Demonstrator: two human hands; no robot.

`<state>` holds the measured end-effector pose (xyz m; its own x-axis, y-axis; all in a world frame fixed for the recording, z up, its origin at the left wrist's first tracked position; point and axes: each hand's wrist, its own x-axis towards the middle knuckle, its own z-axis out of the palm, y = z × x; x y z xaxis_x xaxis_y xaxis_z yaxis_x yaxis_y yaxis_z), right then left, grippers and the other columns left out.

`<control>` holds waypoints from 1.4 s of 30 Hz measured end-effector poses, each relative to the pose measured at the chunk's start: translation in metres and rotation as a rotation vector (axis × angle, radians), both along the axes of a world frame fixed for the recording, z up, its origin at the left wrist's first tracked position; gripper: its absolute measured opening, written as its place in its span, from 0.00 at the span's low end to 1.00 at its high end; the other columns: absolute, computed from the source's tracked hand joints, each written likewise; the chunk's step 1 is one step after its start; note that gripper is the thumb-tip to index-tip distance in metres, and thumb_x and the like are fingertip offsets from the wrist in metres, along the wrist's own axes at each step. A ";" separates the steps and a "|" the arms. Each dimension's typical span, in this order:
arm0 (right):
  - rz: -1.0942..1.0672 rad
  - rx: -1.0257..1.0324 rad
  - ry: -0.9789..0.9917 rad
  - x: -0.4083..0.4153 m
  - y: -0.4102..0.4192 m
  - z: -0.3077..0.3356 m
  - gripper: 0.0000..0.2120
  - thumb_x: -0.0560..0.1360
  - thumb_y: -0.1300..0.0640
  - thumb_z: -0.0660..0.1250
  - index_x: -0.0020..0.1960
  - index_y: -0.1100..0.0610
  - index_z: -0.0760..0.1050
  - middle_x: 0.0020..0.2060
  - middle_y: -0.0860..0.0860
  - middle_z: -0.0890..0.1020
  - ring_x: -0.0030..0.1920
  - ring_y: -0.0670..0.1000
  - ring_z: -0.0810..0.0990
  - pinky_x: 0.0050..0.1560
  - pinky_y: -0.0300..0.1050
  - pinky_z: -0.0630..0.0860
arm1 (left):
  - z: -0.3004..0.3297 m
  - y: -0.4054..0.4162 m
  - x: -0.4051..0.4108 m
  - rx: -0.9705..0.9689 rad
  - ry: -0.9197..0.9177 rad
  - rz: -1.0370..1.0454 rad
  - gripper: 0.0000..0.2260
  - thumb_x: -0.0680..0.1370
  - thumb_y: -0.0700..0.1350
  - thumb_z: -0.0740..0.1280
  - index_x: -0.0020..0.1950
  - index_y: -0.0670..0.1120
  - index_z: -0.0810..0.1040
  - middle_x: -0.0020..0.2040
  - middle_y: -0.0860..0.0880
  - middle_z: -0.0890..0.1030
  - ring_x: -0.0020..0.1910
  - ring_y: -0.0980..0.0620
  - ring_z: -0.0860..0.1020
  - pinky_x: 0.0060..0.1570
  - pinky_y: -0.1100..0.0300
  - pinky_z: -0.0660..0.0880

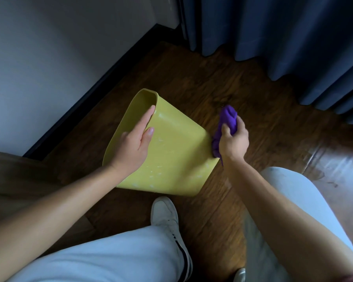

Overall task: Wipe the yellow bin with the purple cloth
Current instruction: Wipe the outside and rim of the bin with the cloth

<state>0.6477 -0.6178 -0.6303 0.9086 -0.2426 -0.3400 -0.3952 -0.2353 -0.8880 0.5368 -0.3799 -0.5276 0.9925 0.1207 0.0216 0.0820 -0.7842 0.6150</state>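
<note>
The yellow bin (pixel 175 151) lies tilted on its side on the wooden floor, its open mouth facing the far left and its base toward me. Pale smears show on its upper side. My left hand (pixel 135 143) lies flat on that side, fingers reaching to the rim and the thumb spread. My right hand (pixel 232 139) is shut on the bunched purple cloth (pixel 228 121), which touches the bin's right edge near the base.
A white wall (pixel 49 68) with a dark skirting board runs along the left. Blue curtains (pixel 283 33) hang at the back right. My knees in pale trousers and a white shoe (pixel 167 218) are close below the bin.
</note>
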 end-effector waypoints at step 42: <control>-0.069 -0.108 0.352 -0.063 0.011 -0.055 0.26 0.83 0.53 0.59 0.80 0.43 0.60 0.70 0.54 0.72 0.61 0.61 0.79 0.62 0.61 0.78 | 0.003 0.008 -0.003 -0.055 -0.010 0.156 0.22 0.87 0.49 0.54 0.82 0.56 0.58 0.38 0.42 0.77 0.28 0.53 0.69 0.26 0.57 0.65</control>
<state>0.5845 -0.6065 -0.6855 0.7207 -0.3508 -0.5979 -0.6902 -0.2828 -0.6661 0.5336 -0.3719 -0.5244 0.9613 0.2746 0.0203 0.1940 -0.7279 0.6577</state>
